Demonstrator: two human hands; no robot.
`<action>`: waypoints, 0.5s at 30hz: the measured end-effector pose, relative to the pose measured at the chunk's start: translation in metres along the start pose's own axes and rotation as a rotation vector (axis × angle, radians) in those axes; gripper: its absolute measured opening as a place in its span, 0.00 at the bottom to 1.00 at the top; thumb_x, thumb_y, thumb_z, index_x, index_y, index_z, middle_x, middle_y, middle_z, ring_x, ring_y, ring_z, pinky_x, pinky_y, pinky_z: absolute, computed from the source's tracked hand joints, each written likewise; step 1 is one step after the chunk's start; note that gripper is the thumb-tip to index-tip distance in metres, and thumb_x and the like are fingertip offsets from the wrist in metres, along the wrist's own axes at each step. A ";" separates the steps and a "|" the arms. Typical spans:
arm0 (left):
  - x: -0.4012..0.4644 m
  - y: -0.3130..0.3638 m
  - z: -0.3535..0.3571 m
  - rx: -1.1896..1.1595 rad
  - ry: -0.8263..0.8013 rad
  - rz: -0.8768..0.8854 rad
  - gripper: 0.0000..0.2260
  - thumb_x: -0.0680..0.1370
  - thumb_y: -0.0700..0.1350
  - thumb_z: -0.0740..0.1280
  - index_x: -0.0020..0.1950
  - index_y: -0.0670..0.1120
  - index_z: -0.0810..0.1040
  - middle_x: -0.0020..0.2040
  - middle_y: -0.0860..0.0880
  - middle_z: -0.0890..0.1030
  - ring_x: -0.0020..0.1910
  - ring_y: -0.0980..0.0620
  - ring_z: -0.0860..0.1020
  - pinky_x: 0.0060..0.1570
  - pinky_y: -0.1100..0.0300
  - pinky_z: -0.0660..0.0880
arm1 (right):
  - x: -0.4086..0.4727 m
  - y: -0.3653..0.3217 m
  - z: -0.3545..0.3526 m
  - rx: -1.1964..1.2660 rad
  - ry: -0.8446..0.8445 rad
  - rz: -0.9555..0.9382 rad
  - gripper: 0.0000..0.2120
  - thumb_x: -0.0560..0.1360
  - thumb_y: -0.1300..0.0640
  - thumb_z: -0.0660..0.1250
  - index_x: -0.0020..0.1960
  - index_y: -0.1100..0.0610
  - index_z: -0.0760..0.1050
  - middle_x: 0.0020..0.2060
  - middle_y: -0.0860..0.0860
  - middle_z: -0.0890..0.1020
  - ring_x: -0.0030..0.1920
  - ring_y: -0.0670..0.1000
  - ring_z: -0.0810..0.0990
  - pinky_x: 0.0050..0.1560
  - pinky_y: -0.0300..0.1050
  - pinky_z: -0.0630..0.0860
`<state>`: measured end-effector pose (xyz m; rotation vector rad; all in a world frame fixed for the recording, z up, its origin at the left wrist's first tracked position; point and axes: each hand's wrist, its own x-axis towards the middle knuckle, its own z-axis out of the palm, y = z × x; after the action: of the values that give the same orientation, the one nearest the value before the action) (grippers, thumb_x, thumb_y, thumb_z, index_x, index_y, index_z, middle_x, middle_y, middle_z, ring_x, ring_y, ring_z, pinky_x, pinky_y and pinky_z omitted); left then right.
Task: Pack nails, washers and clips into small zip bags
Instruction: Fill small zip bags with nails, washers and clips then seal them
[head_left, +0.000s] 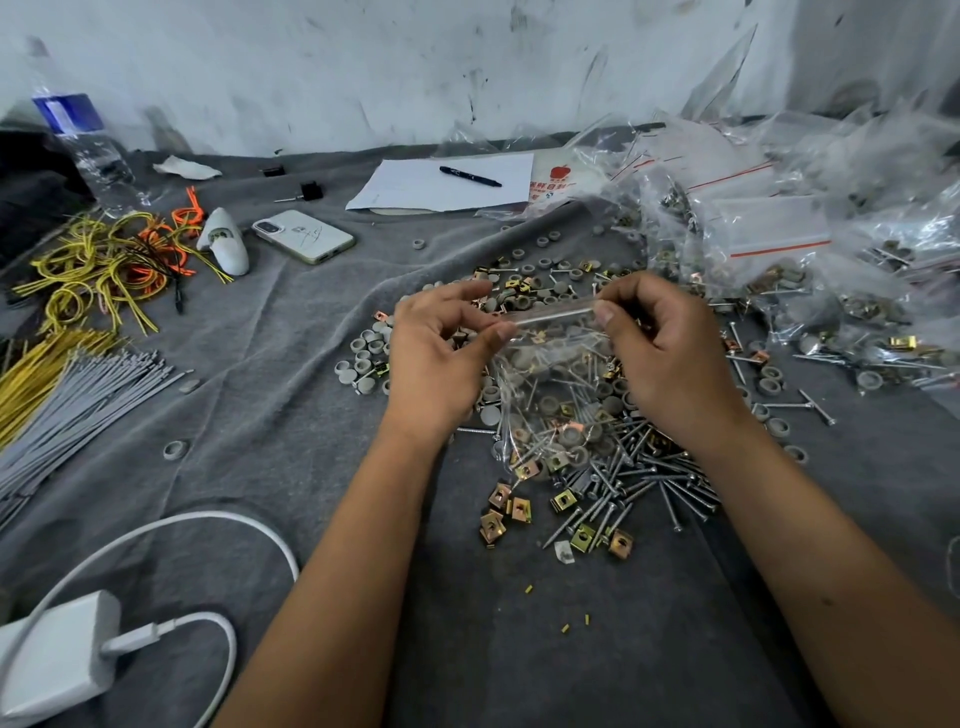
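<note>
A small clear zip bag (550, 384) hangs between the person's two hands, its zip strip stretched level from one set of fingertips to the other. Inside it, below the fingers, lie grey washers, nails and brass-coloured clips. The left hand (441, 353) pinches the left end of the strip between thumb and forefinger, the other fingers loosely curled. The right hand (665, 343) pinches the right end the same way, its remaining fingers folded in toward the palm.

Under the bag and nearer the person than the fingers, loose nails (644, 478) lie heaped on the grey cloth (291, 395), with loose clips (511, 512) scattered beside them. Beyond the fingertips, loose washers (524, 291) are spread about. To the right of the right hand's fingers sits a pile of filled bags (789, 234).

Far left of the left fingers lie yellow and orange cords (109, 265) and a bundle of grey ties (72, 400). Beyond them rest a phone (304, 236) and, farther back, a pen (470, 176) lying on paper (410, 189).
</note>
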<state>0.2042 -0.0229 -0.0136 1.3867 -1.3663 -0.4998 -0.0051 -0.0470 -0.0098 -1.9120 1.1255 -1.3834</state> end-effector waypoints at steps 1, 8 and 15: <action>0.000 0.000 0.000 0.004 0.014 0.004 0.03 0.74 0.44 0.79 0.43 0.46 0.87 0.61 0.59 0.83 0.68 0.52 0.74 0.70 0.40 0.69 | 0.000 0.000 0.000 0.002 -0.001 0.004 0.04 0.82 0.58 0.66 0.50 0.55 0.78 0.35 0.48 0.78 0.29 0.40 0.73 0.27 0.32 0.71; -0.002 -0.005 0.000 -0.236 0.022 -0.105 0.02 0.73 0.44 0.80 0.43 0.47 0.89 0.63 0.54 0.84 0.63 0.67 0.78 0.69 0.54 0.73 | 0.001 0.003 -0.001 0.055 0.033 0.046 0.04 0.82 0.57 0.66 0.50 0.51 0.78 0.37 0.51 0.80 0.31 0.49 0.77 0.28 0.34 0.74; -0.004 0.001 -0.002 -0.302 -0.032 -0.025 0.06 0.75 0.37 0.77 0.40 0.46 0.85 0.66 0.54 0.82 0.65 0.61 0.78 0.61 0.59 0.77 | 0.001 -0.001 -0.003 0.116 -0.030 0.031 0.05 0.83 0.56 0.66 0.48 0.50 0.78 0.34 0.44 0.79 0.32 0.43 0.76 0.33 0.35 0.73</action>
<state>0.2047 -0.0185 -0.0133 1.1538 -1.2415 -0.7159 -0.0078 -0.0473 -0.0074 -1.8206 1.0327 -1.3682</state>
